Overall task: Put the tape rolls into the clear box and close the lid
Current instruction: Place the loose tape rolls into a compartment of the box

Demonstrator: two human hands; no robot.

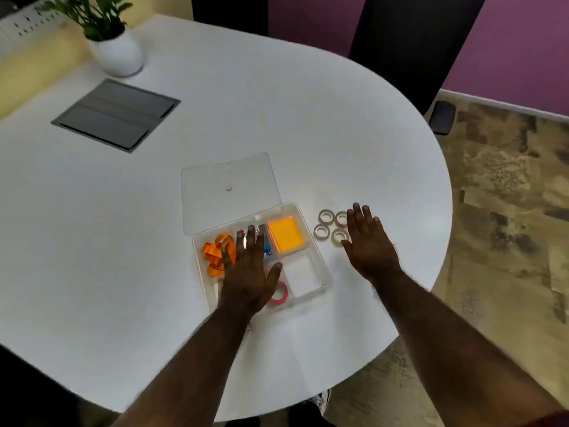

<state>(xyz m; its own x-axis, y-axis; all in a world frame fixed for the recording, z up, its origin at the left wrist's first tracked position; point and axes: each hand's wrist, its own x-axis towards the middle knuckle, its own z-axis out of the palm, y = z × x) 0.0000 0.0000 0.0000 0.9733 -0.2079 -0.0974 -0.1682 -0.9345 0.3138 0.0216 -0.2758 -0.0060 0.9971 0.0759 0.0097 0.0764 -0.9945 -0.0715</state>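
Note:
A clear box with compartments lies on the white table, its clear lid swung open and flat behind it. Inside are an orange ribbon, an orange pad, a pink tape roll and small blue items. One compartment at the front right is bare. Several pale tape rolls lie in a cluster just right of the box. My left hand hovers flat over the box, fingers spread. My right hand is spread beside the rolls, covering part of the cluster. Neither hand holds anything.
A white pot with a green plant stands at the far left. A grey cable hatch is set into the table. A dark chair stands beyond the far edge. The rounded table edge runs close on the right.

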